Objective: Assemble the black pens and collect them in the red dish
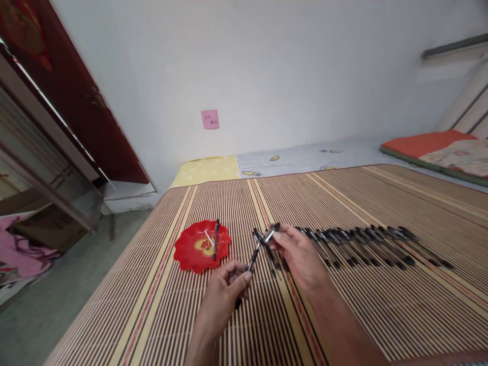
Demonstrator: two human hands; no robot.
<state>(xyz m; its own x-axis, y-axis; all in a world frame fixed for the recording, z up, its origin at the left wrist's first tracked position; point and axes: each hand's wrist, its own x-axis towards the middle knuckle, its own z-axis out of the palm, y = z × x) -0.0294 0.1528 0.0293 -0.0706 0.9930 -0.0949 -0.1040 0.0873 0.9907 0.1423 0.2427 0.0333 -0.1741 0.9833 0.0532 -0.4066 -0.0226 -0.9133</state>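
Observation:
My left hand is closed around a black pen, its tip slanting up and to the right. Just beyond that tip, my right hand pinches a clear pen cap with a dark end between thumb and fingers. Tip and cap are very close; whether they touch I cannot tell. A few more pens lie on the striped mat behind and between my hands, partly hidden. To the left, a red scalloped plate carries a dark pen and a thin white strip.
Many capped black pens lie side by side in a row right of my hands. The striped mat covers the bed. Folded orange bedding sits at the far right. A pink note is on the wall.

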